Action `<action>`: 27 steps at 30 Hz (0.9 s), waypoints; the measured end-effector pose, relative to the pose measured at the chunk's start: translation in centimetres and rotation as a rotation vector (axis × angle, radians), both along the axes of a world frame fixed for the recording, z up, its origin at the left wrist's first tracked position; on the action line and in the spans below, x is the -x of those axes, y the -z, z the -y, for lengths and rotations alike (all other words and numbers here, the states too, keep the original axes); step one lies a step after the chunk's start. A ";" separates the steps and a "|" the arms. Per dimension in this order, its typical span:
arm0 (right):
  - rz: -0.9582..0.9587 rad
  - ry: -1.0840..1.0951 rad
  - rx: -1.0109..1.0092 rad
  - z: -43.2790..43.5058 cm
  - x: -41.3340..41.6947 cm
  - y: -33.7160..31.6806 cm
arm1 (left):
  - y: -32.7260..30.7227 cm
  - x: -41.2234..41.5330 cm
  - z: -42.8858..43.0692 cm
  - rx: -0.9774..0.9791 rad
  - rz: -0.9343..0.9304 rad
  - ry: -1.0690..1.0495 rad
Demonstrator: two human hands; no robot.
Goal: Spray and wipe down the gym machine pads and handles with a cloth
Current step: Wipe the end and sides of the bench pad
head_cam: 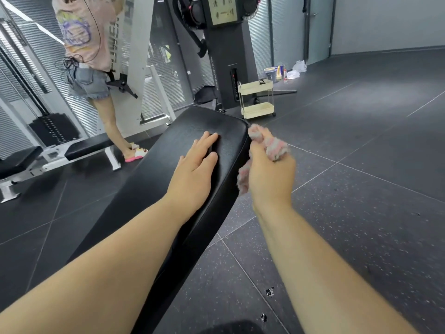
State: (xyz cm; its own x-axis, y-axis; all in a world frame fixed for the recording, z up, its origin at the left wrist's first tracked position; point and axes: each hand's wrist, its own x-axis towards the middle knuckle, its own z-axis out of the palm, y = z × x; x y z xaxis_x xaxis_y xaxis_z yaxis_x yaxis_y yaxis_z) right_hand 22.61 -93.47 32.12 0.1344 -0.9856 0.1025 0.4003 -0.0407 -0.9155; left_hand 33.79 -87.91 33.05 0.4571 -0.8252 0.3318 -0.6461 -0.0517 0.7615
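A long black padded bench (224, 127) runs from the bottom centre up to the middle of the head view. My left hand (195, 168) lies flat on its top, fingers spread, holding nothing. My right hand (271, 172) is at the pad's right side edge, closed around a fluffy pink and grey cloth (274, 147). Part of the cloth sticks out above my fingers and part hangs below against the pad's side. No spray bottle is in either hand.
Another person (89, 56) stands at the far left by a cable machine (130, 44). A second bench (79, 147) lies left. A cream trolley (257, 98) stands beyond the pad, a grey machine column (224, 68) behind it, and supplies (281, 72) on the dark tiled floor.
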 end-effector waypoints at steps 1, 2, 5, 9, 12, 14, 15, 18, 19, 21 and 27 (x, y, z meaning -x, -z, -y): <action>0.011 -0.012 -0.017 -1.2 0.0 0.5 | 0.1 0.0 0.0 0.002 -0.001 0.001; 0.006 -0.026 -0.022 -2.5 0.2 1.3 | 0.1 -0.1 0.0 0.005 -0.005 0.001; -0.066 -0.096 0.039 -5.8 1.1 3.3 | 0.0 -0.1 0.0 0.004 -0.024 0.007; -0.187 -0.017 0.211 -2.8 2.0 2.1 | 0.0 -0.1 -0.5 0.012 -0.076 0.030; -0.255 0.075 0.212 0.9 1.0 -0.4 | 0.0 0.0 -0.7 0.018 -0.086 0.033; -0.251 0.086 0.221 0.6 -0.1 0.6 | 0.0 0.1 -0.6 0.022 -0.091 0.034; -0.260 0.085 0.262 -0.5 -0.4 2.0 | -0.1 0.1 -0.6 0.026 -0.092 0.031; -0.241 0.040 0.340 -5.4 -0.2 5.4 | -0.2 0.2 -0.5 0.026 -0.085 0.015; -0.232 -0.006 0.358 -6.6 0.2 6.1 | -0.2 0.3 -0.5 0.023 -0.074 0.008; -0.223 -0.113 0.388 -7.8 1.6 6.8 | -0.3 0.6 -0.6 0.012 -0.037 -0.002; 0.094 -0.116 -0.284 2.4 3.0 1.8 | -0.1 0.8 -0.7 -0.007 0.003 -0.023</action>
